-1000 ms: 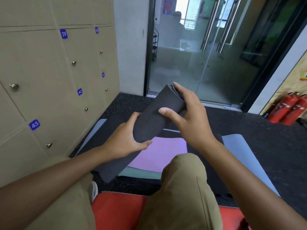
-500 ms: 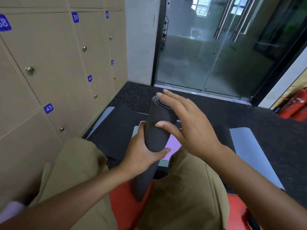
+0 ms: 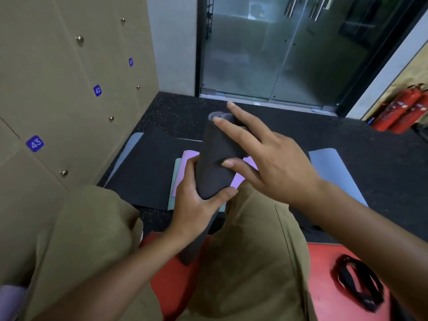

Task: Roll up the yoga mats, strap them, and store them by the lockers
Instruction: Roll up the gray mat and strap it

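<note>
A rolled dark grey yoga mat (image 3: 214, 158) stands nearly upright between my knees, its lower end down between my legs. My left hand (image 3: 196, 205) grips the roll around its middle, thumb across the front. My right hand (image 3: 266, 158) lies against the upper part of the roll with fingers spread, thumb on its front and fingertips at the top rim. Flat on the floor beyond lie a black mat (image 3: 143, 174), a purple mat (image 3: 185, 167), a teal mat (image 3: 172, 200) and a grey-blue mat (image 3: 333, 172). A black strap (image 3: 357, 283) lies on the red mat (image 3: 328, 274) at my right.
Tan lockers (image 3: 58, 100) numbered 42 and 43 line the left wall. Glass doors (image 3: 266, 49) stand ahead. Red fire extinguishers (image 3: 398, 112) stand at the far right wall. My legs in khaki trousers (image 3: 243, 262) fill the lower view.
The roll has swung from tilted to nearly upright and come closer between my knees. The view has dipped down, showing the strap on the red mat.
</note>
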Tool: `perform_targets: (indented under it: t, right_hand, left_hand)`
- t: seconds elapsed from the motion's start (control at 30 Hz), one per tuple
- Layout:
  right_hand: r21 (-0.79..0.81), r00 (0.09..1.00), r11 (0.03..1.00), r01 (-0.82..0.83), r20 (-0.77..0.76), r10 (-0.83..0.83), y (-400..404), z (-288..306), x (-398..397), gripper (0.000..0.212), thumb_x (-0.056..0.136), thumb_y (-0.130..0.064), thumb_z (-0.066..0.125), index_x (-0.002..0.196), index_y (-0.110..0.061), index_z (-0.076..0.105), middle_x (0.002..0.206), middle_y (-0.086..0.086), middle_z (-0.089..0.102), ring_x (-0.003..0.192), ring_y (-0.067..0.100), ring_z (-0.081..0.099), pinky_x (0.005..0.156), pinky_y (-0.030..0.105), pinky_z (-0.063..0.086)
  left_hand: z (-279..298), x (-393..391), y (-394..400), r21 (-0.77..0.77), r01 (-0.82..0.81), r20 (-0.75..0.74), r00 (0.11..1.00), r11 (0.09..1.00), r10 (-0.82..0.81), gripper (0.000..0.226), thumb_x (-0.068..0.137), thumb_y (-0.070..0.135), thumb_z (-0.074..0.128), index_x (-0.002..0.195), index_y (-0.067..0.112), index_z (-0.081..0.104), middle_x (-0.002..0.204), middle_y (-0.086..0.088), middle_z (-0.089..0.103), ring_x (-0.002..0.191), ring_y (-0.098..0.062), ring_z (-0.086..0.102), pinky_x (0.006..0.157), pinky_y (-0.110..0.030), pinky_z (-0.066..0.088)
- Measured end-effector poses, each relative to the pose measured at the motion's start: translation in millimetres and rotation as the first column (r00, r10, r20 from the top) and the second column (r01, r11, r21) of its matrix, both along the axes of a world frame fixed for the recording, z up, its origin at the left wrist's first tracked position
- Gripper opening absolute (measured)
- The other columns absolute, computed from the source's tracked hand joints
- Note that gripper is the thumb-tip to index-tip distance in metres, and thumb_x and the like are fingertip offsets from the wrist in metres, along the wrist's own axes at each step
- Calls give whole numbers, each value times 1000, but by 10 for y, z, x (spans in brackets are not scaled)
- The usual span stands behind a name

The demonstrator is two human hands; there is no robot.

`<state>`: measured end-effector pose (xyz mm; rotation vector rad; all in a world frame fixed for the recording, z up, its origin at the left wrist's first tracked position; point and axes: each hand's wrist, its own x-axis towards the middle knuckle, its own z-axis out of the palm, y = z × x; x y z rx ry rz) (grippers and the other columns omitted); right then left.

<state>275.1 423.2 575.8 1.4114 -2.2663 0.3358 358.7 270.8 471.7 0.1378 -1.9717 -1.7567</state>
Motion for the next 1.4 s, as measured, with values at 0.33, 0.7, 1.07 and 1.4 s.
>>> perform_targets:
  t: [0.33, 0.7, 1.07, 1.4]
  right_hand:
    - [-75, 937, 987, 145, 330, -112, 581, -65, -157, 72, 99, -59, 52, 158, -37, 17, 165, -10, 27, 80, 3, 61, 73, 37, 56]
    - [49, 707, 872, 487, 564, -426, 1931, -558, 296, 83, 92, -62, 54, 158, -49, 4, 153, -33, 31, 94, -4, 62, 83, 28, 53]
    - [202, 440, 723, 660, 676, -591, 2747, -1108, 486, 67, 93, -75, 44, 152, -50, 25, 151, -28, 44, 92, 13, 71, 92, 40, 54]
    - [549, 268, 565, 616, 529, -805, 3085, -1701, 160, 32, 94, -36, 72, 123, -24, 66, 117, -6, 64, 113, 15, 58, 90, 24, 41]
  left_hand:
    - [21, -367, 186, -187, 97, 111, 991, 978, -77, 70, 65, 61, 82, 124, 35, 55, 112, 19, 68, 102, -4, 67, 82, -38, 59]
    - [164, -634, 728, -738, 438, 362, 899, 513, -246, 80, 71, 80, 68, 134, 41, 41, 120, 15, 59, 111, -16, 58, 87, -36, 46]
    - [-10, -799, 900, -905, 392, 359, 912, 163, -200, 79, 70, 94, 44, 121, 34, 45, 95, 8, 58, 97, -23, 61, 79, -39, 45]
    - [-44, -872, 847, -904, 402, 377, 910, 148, -174, 77, 68, 94, 40, 115, 33, 45, 90, 8, 57, 93, -23, 61, 72, -37, 43]
